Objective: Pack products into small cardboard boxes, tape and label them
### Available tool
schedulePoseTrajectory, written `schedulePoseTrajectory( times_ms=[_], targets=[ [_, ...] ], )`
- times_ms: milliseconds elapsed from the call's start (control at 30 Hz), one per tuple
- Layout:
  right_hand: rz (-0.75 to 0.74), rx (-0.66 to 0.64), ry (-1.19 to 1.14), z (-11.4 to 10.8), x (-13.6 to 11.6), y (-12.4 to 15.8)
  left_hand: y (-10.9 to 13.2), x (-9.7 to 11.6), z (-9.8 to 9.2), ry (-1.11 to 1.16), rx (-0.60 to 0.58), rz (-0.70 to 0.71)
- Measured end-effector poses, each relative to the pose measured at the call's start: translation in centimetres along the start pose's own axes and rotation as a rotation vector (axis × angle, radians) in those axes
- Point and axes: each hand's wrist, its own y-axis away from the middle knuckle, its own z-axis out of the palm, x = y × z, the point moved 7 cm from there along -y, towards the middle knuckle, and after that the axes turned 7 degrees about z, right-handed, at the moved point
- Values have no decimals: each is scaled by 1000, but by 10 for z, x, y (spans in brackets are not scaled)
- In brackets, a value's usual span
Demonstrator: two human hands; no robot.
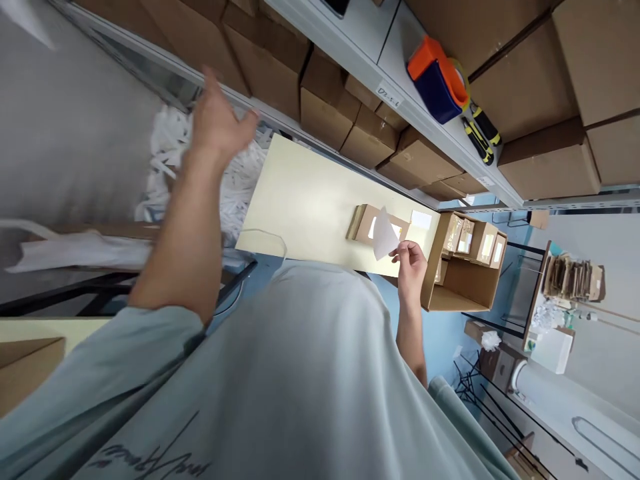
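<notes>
My right hand point(413, 267) pinches a small, thin white sheet of paper point(384, 235) between thumb and fingers. The sheet is held above a flat brown cardboard box point(367, 220) with a white label, lying on the pale yellow tabletop point(305, 193); the sheet covers part of that label. Another white paper point(421, 219) lies flat on the table just beyond the box. Far to the left, my left hand point(220, 123) is raised with its thumb and fingers apart, holding nothing. Below it is a heap of white paper strips point(245, 193).
An open carton point(460, 287) at the table's right end holds several labelled small boxes. Above the table runs a shelf point(350, 53) of brown boxes, with an orange and blue tape dispenser point(437, 80) and yellow-black cutters point(479, 140). A pale cord point(265, 233) crosses the table's left end.
</notes>
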Motion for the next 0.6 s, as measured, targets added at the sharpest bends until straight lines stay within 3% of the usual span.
schedulePoseTrajectory(
  times_ms=[67,167,233,300,367,467,600],
  targets=[
    [-34,35,6,-3,-1,-4,45,32,50,202,-133,-60],
    [-184,95,112,-9,-9,-7,139,101,124,647,-456,-82],
    [-333,87,265,-9,-17,-6,196,134,153,861,-615,-163],
    [-482,5,449,-1,-19,-2,232,149,163,986,-601,-259],
    [-612,-106,608,10,-14,3,248,150,164,1039,-518,-340],
    [-759,-199,745,19,1,9,253,146,164,1004,-404,-395],
    [-764,-277,808,18,27,10,255,146,172,885,-349,-366]
  ],
)
